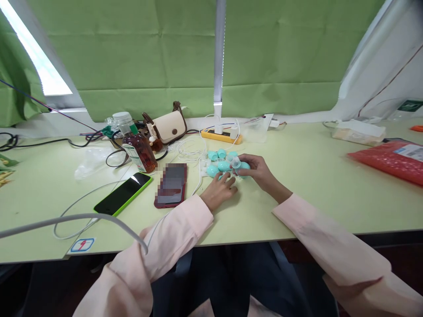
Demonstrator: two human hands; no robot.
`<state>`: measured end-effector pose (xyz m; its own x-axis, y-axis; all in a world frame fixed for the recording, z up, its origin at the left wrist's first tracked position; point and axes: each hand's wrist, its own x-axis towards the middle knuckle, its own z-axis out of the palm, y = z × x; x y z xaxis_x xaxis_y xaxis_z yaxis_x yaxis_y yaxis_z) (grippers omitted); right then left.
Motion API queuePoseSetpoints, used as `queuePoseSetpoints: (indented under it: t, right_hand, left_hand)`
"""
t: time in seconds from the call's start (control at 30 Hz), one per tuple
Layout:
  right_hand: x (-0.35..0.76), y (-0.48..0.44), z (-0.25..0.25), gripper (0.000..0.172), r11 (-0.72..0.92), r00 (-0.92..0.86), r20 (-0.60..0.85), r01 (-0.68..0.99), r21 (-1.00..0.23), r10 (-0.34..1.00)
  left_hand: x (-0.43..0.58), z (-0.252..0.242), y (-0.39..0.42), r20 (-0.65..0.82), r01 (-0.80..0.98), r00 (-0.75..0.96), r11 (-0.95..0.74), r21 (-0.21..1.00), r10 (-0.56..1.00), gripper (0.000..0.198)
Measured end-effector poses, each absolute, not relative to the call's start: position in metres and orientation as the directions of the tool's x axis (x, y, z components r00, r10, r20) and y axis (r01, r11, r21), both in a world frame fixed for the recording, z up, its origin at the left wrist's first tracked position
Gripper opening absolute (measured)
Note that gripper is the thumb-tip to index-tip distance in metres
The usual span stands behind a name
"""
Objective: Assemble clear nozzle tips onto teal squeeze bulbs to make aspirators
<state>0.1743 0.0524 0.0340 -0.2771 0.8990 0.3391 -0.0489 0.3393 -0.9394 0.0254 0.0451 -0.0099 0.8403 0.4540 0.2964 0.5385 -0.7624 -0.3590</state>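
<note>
Several turquoise rounded pieces [212, 170] lie in a small cluster on the pale green table, with clear plastic parts among them. My right hand [259, 171] comes in from the right, its fingers closed on a clear plastic piece [235, 163] at the cluster's right end. A turquoise piece [244, 168] shows beside those fingers. My left hand [220, 192] rests palm down at the near edge of the cluster, fingers apart, with nothing visible in it.
Left of my hands lie a dark red phone [172, 185] and a green-edged phone [123, 193]. Behind them stand a bottle [139, 147] and a cream bag [168, 127]. A yellow power strip [221, 135] sits behind the cluster; a red package [393, 160] lies far right.
</note>
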Motion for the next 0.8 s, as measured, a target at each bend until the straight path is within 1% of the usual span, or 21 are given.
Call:
queuePoseSetpoints:
  t: [0.1,0.3,0.5,0.63,0.7,0.8]
  right_hand:
    - [0.173,0.051,0.034,0.023,0.333,-0.301,0.327,-0.031,-0.942,0.896]
    - [0.173,0.051,0.034,0.022,0.314,-0.352,0.293,0.001,-0.950,0.889]
    - [0.174,0.051,0.030,0.021,0.310,-0.397,0.281,0.009,-0.951,0.874]
    - [0.174,0.052,0.027,0.022,0.318,-0.402,0.290,0.005,-0.948,0.868]
    - [0.175,0.053,0.025,0.023,0.341,-0.407,0.311,0.002,-0.940,0.859]
    - [0.177,0.055,0.022,0.024,0.430,-0.431,0.374,0.035,-0.902,0.821]
  left_hand:
    - [0.025,-0.009,0.044,0.307,0.575,0.816,-0.745,-0.337,0.491,0.021]
    - [0.026,-0.012,0.044,0.342,0.646,0.758,-0.712,-0.276,0.555,0.017]
    - [0.025,-0.015,0.047,0.332,0.608,0.785,-0.754,-0.249,0.523,0.016]
    - [0.025,-0.016,0.046,0.333,0.599,0.790,-0.763,-0.242,0.515,0.019]
    - [0.026,-0.016,0.045,0.341,0.604,0.785,-0.761,-0.236,0.517,0.018]
    - [0.026,-0.016,0.046,0.353,0.608,0.779,-0.762,-0.222,0.519,0.015]
